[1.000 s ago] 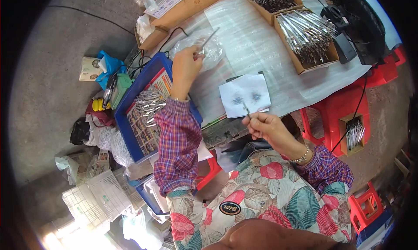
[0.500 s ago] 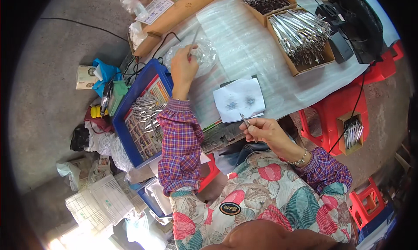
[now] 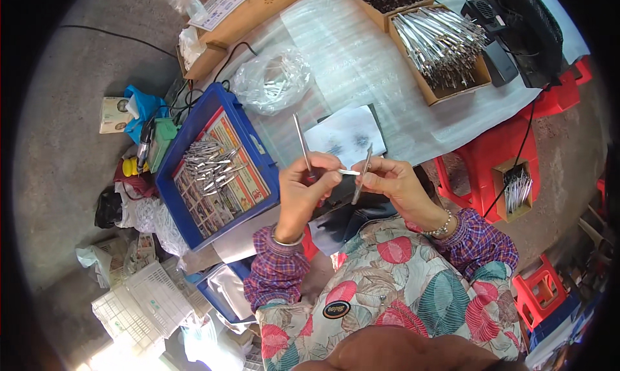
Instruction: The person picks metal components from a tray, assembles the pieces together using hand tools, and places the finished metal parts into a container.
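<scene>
With the left hand (image 3: 303,190) clamped on 1 upright tweezer (image 3: 301,141) and the right hand (image 3: 394,180) pinching another (image 3: 361,174), a small white sleeve (image 3: 350,172) bridges them above the surface (image 3: 349,54); steady both tips, sliding straight.

A thin rod (image 3: 302,145) of bright, polished metal is held in the left hand (image 3: 303,193); a second metal strip (image 3: 361,174) of the same gloss is pinched in the right hand (image 3: 394,183), and a small white matt piece (image 3: 349,172) is seen between the two grips. Just beyond the grips, a smudged matt paper sheet (image 3: 345,133) is laid on ribbed white foam (image 3: 361,61). To the left, shiny metal parts (image 3: 210,167) are kept in a glossy blue plastic tray (image 3: 261,177). A crinkled clear plastic bag (image 3: 271,80) is seen further off.
</scene>
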A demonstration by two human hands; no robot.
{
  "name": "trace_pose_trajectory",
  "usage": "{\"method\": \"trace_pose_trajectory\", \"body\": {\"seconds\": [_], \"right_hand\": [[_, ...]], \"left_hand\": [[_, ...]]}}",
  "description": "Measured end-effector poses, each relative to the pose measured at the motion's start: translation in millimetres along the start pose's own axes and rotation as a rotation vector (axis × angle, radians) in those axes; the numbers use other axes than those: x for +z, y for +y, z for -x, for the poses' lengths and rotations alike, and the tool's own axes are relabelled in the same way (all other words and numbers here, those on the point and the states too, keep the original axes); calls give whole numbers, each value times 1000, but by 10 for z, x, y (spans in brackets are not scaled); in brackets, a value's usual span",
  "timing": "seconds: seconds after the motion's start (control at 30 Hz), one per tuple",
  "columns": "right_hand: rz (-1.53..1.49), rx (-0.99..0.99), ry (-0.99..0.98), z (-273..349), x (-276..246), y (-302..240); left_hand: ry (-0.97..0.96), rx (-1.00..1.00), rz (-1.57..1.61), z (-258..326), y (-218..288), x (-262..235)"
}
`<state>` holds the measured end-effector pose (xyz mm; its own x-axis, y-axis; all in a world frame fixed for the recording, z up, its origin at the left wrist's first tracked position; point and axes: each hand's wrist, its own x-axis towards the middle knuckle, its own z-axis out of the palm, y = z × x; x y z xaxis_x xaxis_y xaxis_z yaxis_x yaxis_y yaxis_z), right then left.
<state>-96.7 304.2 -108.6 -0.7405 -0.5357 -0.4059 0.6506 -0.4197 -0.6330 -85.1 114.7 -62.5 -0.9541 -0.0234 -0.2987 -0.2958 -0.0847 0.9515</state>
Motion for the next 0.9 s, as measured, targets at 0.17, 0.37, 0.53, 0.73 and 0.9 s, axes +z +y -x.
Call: {"method": "trace_pose_trajectory", "body": {"seconds": [0.17,0.37,0.53,0.73,0.9], "right_hand": [[-23,43,46,14,-24,12],[-11,13,43,6,-43,93],[11,-3,28,22,13,109],[-16,-37,29,10,-19,150],[-40,-33,53,5,-39,159]], "left_hand": [[105,30,-186,74,-224,24],[142,175,-479,166,-253,46],[80,374,-604,166,-207,130],[113,416,-569,173,-253,117],[120,377,-605,136,-272,145]]}}
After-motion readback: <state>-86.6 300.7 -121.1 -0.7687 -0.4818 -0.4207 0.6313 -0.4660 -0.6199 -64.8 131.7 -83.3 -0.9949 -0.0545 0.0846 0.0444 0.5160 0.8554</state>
